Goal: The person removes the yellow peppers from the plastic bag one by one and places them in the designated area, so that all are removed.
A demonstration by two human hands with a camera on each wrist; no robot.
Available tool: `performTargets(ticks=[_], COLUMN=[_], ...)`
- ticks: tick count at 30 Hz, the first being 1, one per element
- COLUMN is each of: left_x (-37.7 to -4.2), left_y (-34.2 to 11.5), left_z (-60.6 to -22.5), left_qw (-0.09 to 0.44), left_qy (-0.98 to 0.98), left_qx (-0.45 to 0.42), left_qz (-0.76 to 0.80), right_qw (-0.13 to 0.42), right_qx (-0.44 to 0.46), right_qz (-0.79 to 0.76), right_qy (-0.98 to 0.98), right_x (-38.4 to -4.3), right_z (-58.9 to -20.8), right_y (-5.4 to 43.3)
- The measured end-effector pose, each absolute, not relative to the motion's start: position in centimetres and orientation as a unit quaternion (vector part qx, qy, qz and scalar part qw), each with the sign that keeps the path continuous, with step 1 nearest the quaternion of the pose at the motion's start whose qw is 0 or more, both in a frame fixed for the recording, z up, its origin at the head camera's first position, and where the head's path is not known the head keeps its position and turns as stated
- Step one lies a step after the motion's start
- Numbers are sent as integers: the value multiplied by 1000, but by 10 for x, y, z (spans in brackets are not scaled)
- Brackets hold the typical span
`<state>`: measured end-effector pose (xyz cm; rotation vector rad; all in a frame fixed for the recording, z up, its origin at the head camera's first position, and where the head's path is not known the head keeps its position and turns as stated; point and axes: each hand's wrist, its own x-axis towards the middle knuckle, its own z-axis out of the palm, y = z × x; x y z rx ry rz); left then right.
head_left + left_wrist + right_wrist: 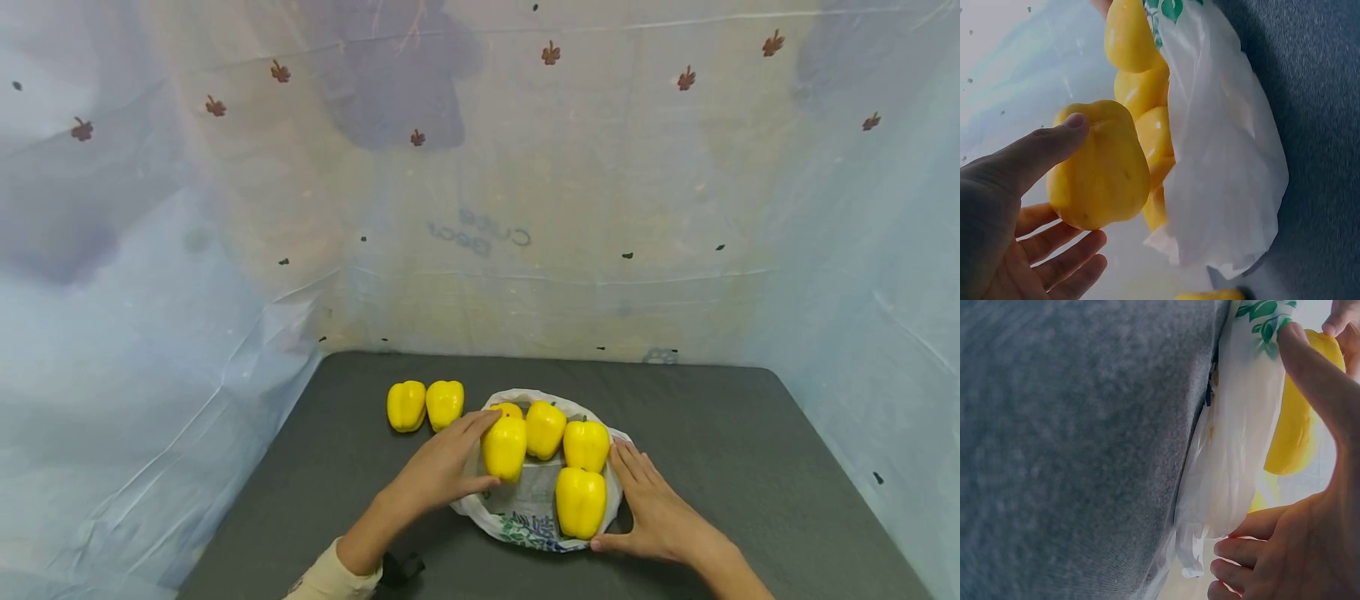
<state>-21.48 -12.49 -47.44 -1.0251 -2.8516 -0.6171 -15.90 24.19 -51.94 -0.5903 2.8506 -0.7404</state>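
Note:
My left hand holds a yellow bell pepper between thumb and fingers, over the left side of a white plastic bag with green leaf print. In the left wrist view, the thumb lies on that bell pepper and the fingers are beneath it. Inside the wide-mouthed bag sit several more yellow bell peppers, along its back and right. My right hand rests against the bag's right side, its thumb and fingers spread. The right wrist view has its thumb and fingertips touching the white plastic.
Two more yellow bell peppers stand side by side on the dark grey table, left of the bag's back edge. A pale printed plastic sheet hangs behind and at both sides. Something small and black lies near my left wrist.

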Motion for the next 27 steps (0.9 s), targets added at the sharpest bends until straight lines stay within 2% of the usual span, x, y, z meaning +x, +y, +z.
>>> performTargets(ticks=[27], left_x=[-225], left_y=[-178], left_z=[-461], left_qw=[81], left_qy=[-926], left_qx=[-277], left_qz=[-244], right_qw=[73], right_qx=[-190], right_qz=[-243], right_qy=[949], right_x=[-159], right_z=[-520], right_y=[240])
